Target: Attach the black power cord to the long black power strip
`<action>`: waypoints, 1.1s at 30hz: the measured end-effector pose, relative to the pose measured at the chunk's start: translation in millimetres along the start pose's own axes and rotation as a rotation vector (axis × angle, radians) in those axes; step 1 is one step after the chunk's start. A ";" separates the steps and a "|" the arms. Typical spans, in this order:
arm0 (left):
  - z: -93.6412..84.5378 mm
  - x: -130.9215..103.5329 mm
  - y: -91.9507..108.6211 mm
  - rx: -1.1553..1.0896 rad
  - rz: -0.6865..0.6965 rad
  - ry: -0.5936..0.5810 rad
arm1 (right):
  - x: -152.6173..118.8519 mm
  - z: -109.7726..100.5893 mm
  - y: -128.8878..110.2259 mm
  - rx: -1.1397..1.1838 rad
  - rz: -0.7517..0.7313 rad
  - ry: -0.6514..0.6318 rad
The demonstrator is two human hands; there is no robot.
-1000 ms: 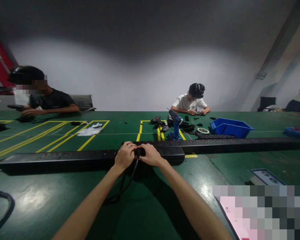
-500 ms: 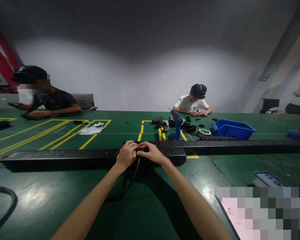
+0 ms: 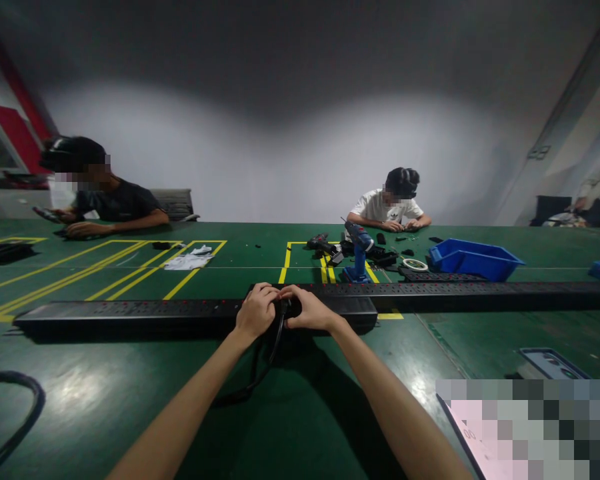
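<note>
A long black power strip (image 3: 130,319) with a row of sockets and small red dots lies crosswise in front of me. My left hand (image 3: 257,311) rests over it with its fingers closed at the upper end of a black cable (image 3: 276,347). From the other side my right hand (image 3: 309,309) curves its thumb and fingers around the same end, fingertips meeting the left ones. The cable hangs down over the strip's near side onto the table. What its end looks like is mostly hidden by my fingers.
Behind lies another long black strip (image 3: 480,297). Beyond it are a blue cordless drill (image 3: 359,243), a second drill (image 3: 322,244), black parts and a blue bin (image 3: 473,260). White sheets (image 3: 189,259) lie left, a thick cable (image 3: 35,407) nearer. Two co-workers sit opposite.
My right thumb has moved down, away from its fingers, widening the gap around the cable end. The whole view has shifted slightly, so things appear further right.
</note>
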State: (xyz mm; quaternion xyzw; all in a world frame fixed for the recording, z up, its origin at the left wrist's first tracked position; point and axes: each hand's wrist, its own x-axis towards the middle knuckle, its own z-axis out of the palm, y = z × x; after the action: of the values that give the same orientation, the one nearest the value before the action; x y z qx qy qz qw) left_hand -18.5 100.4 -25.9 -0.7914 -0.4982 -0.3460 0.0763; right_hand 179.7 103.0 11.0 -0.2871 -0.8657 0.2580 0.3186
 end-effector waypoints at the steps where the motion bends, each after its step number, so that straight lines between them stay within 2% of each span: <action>1: -0.4 -0.1 0.3 0.001 0.001 -0.003 | -0.5 1.9 -1.3 -0.054 0.002 0.019; 5: -1.6 0.1 0.4 0.000 0.017 -0.011 | -3.1 13.3 -4.4 -0.292 0.021 0.110; 9: -1.3 0.0 -1.0 -0.003 0.016 -0.016 | -3.9 21.8 -3.9 -0.446 -0.014 0.092; 12: -0.7 -0.3 -1.7 -0.002 0.016 -0.025 | -2.5 23.9 -2.9 -0.467 -0.009 0.072; 16: -0.3 -0.6 -1.6 0.000 0.028 -0.021 | -1.7 19.8 -1.5 -0.368 0.029 0.100; 22: 1.0 -0.5 -2.3 0.008 0.031 0.012 | 4.3 8.3 4.3 -0.011 0.121 0.103; 27: 2.1 0.0 -4.1 0.030 0.037 0.007 | 10.5 15.9 8.5 0.015 0.198 0.175; 33: 2.1 0.5 -2.6 0.048 0.036 0.006 | 8.4 18.0 6.9 0.044 0.098 0.203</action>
State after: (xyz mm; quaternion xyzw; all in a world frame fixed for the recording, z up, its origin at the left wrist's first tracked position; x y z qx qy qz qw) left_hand -19.6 103.0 -27.7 -0.7972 -0.4917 -0.3347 0.1032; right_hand 164.0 108.6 -1.9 -0.3467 -0.8082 0.2616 0.3978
